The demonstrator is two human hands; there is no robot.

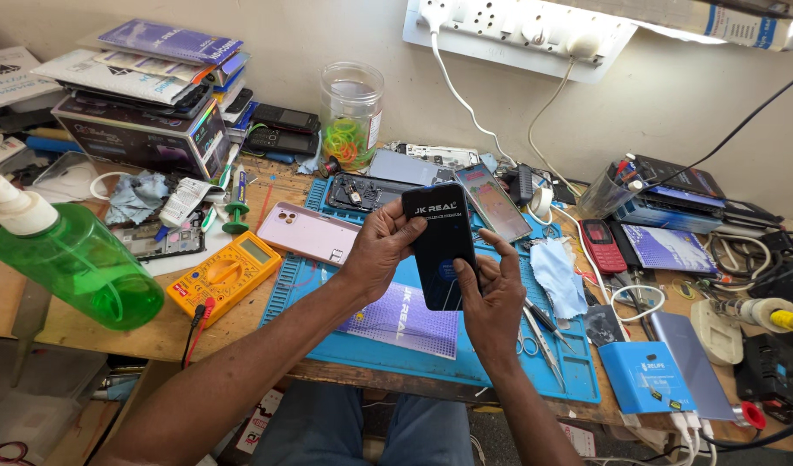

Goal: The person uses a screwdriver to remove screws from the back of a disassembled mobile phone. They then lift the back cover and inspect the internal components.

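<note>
Work surface: a worn wooden bench point(154, 332) set against a pale wall point(327, 34), lit from above right. A white power strip point(517, 26) is fixed to the wall, with white cables hanging down to the bench.

A blue work mat point(500, 362) covers the centre of the bench. Both hands are above it. The left hand point(381, 248) grips the upper left edge of a flat black packet point(439, 246), thumb on the front. The right hand point(493, 289) pinches the packet's lower right edge between thumb and fingers. The packet is held upright, clear of the mat. A purple patterned sheet point(405, 321) lies on the mat directly under the hands.

Also on the mat: a pink phone point(308, 231) lying back up, an opened phone body point(362, 192), a phone with a lit screen point(493, 201), a blue cloth point(559, 276) and tweezers point(543, 332).

Left of the mat: a yellow multimeter point(225, 274), a green spray bottle point(72, 259) and a stack of boxes point(142, 95). A clear jar of coloured rubber bands point(350, 112) stands at the wall. Right side: a red keypad phone point(602, 244), a blue box-shaped device point(647, 375) and tangled cables. Surface heavily cluttered throughout.
</note>
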